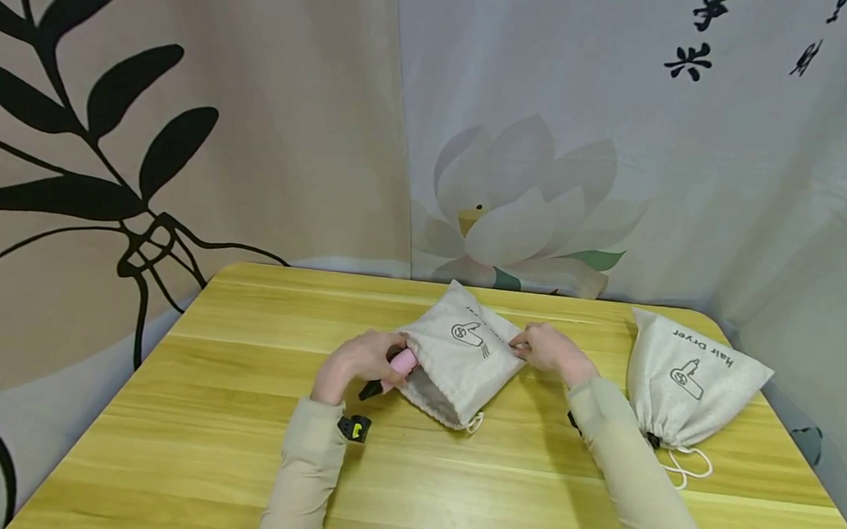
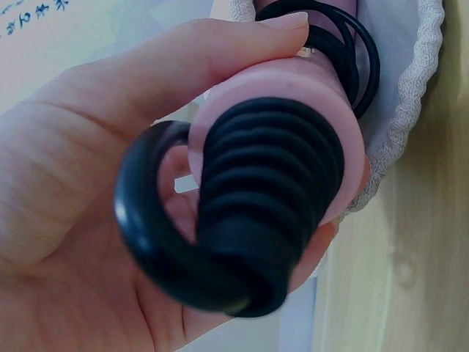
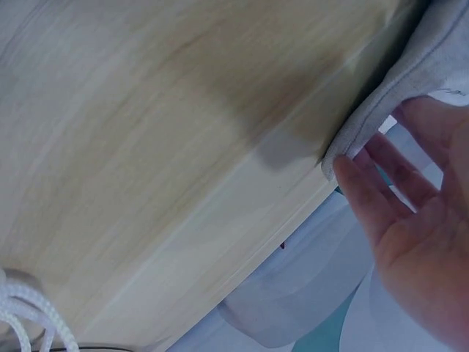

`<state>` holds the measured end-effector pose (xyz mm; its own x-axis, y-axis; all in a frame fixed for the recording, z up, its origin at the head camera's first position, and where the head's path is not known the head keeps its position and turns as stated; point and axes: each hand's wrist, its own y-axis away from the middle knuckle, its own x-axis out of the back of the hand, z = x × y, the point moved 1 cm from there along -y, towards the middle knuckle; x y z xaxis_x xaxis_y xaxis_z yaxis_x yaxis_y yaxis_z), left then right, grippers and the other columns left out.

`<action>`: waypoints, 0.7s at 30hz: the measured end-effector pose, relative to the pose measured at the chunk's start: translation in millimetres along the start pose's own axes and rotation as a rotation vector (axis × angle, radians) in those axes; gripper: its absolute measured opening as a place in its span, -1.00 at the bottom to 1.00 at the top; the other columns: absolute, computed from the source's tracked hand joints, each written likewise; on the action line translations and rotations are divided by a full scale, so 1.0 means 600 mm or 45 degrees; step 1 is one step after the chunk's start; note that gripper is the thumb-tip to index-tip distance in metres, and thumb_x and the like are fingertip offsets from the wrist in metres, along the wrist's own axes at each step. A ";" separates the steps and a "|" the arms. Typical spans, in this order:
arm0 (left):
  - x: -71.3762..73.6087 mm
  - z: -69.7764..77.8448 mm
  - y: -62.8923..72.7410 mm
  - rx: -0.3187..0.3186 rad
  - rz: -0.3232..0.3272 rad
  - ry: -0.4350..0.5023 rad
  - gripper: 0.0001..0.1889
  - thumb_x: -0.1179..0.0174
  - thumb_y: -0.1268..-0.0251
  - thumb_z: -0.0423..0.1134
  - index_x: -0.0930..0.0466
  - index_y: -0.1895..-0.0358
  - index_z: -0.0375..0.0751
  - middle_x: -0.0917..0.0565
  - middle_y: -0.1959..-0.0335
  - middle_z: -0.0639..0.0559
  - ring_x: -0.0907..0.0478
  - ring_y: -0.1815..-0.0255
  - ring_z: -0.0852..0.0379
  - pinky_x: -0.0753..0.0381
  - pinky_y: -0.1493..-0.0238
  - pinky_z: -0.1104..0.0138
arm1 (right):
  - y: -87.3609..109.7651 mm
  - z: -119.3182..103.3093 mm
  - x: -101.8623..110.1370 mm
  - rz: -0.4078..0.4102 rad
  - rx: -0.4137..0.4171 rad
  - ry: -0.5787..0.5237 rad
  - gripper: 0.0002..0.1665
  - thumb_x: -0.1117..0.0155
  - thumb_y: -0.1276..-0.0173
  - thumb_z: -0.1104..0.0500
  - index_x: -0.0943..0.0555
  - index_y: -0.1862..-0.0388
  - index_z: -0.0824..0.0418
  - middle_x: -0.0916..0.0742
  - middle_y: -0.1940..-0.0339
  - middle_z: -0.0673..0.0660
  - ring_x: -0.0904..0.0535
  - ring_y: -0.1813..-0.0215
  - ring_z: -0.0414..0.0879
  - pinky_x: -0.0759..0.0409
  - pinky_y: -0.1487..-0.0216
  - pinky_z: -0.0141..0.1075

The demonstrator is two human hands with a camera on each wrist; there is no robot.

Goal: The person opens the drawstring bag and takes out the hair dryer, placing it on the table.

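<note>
Beige sleeves are occupying the area closest to us, on the near side of the gaping bag. At its mouth, our left hand is curling its grip around the pink handle. Our right hand is pinching the bag's right edge. Right of the gaping bag, a cinched bag is lying on the table. We should be aligning the handle with the mouth, gathering the black cord clear of the rim, and tensioning the cloth lightly.
</note>
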<state>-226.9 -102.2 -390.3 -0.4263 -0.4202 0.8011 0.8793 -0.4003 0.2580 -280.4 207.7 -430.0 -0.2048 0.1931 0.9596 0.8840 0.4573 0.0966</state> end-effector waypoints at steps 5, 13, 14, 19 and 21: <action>0.001 -0.004 0.000 0.001 0.015 -0.026 -0.37 -0.43 0.04 -0.20 -0.47 -0.20 -0.18 -0.61 0.09 -0.07 -0.48 0.19 0.10 -0.50 0.13 0.25 | -0.001 0.000 0.000 -0.009 -0.002 -0.005 -0.71 -0.20 -0.36 0.19 -0.67 0.00 0.24 -0.64 0.26 0.14 -0.57 0.25 -0.07 -0.58 0.13 -0.19; 0.003 -0.005 0.002 0.002 0.012 -0.046 -0.38 -0.42 0.01 -0.21 -0.47 -0.21 -0.16 -0.60 0.04 -0.07 -0.47 0.15 0.08 -0.50 0.09 0.22 | -0.001 -0.001 0.001 -0.017 -0.006 -0.009 -0.71 -0.19 -0.36 0.19 -0.67 -0.01 0.24 -0.64 0.25 0.14 -0.55 0.26 -0.08 -0.57 0.13 -0.18; 0.004 -0.006 0.002 0.004 0.010 -0.046 -0.38 -0.42 0.01 -0.20 -0.47 -0.21 -0.16 -0.60 0.04 -0.08 -0.47 0.15 0.08 -0.50 0.09 0.22 | 0.000 -0.002 0.001 -0.016 -0.008 -0.010 -0.71 -0.19 -0.36 0.19 -0.67 -0.01 0.23 -0.64 0.25 0.14 -0.55 0.27 -0.08 -0.57 0.13 -0.19; 0.006 -0.007 0.005 0.010 0.003 -0.037 -0.37 -0.41 0.00 -0.20 -0.47 -0.22 -0.17 -0.60 0.02 -0.09 -0.47 0.15 0.08 -0.50 0.10 0.22 | -0.001 -0.003 0.002 -0.024 -0.027 -0.019 -0.70 -0.19 -0.37 0.18 -0.67 -0.02 0.22 -0.64 0.25 0.13 -0.53 0.28 -0.10 -0.55 0.15 -0.21; 0.007 -0.008 0.006 0.001 0.002 -0.037 -0.38 -0.41 0.00 -0.21 -0.47 -0.22 -0.18 -0.60 0.01 -0.08 -0.47 0.13 0.08 -0.50 0.07 0.20 | -0.001 -0.003 0.002 -0.027 -0.034 -0.018 -0.70 -0.19 -0.37 0.18 -0.67 -0.02 0.22 -0.63 0.26 0.12 -0.52 0.28 -0.10 -0.55 0.16 -0.22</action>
<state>-226.5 -109.3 -388.7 -0.4185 -0.3970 0.8169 0.8803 -0.3988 0.2571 -280.6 206.0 -428.8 -0.2293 0.1962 0.9534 0.8903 0.4382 0.1239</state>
